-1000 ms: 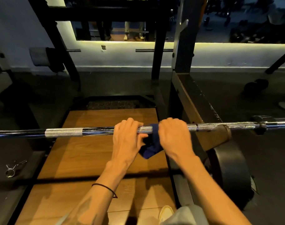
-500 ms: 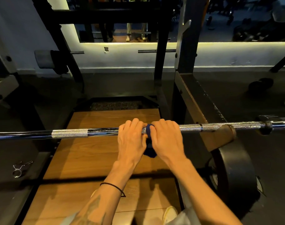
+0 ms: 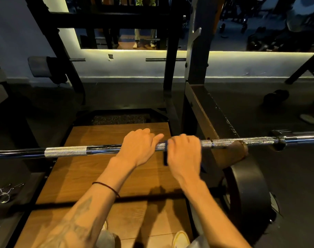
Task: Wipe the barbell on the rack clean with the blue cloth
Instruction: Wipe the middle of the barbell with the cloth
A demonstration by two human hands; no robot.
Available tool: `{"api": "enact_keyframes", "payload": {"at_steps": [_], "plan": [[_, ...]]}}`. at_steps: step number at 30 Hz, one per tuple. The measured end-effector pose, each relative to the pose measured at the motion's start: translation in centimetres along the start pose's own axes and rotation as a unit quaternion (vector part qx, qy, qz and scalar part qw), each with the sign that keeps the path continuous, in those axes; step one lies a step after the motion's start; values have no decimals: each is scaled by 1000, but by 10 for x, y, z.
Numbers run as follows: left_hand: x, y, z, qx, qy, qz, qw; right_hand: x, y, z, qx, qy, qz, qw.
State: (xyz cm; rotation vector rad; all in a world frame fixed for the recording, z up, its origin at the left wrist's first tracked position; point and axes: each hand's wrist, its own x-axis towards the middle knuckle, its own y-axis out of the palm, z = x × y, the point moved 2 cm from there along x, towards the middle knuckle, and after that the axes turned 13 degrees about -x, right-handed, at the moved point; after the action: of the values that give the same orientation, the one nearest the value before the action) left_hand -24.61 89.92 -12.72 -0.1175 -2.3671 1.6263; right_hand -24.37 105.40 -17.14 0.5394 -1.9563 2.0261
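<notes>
Single head-worn wide-angle view, looking forward and down from close above the barbell [image 3: 102, 150], which crosses the frame left to right; wooden platform [image 3: 91, 176] below, mirrored wall [image 3: 224, 65] ahead. No second view.

Barbell [image 3: 102, 150]: chrome shaft with knurled bands, lying horizontal across the rack [image 3: 197, 72], right sleeve reaching the frame edge. Blue cloth [image 3: 165, 154]: wrapped over the shaft mid-span, mostly hidden, a narrow dark-blue strip hanging just below the bar.
</notes>
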Motion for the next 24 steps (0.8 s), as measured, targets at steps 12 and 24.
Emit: {"api": "enact_keyframes", "payload": {"at_steps": [12,24], "plan": [[-8,9,-3,35,-17,27,999,1,-11,-71,-1,47,-19,999],[-9,1,6,15,2,103,995,3,-9,-30,33,-76,-35,996]]}}
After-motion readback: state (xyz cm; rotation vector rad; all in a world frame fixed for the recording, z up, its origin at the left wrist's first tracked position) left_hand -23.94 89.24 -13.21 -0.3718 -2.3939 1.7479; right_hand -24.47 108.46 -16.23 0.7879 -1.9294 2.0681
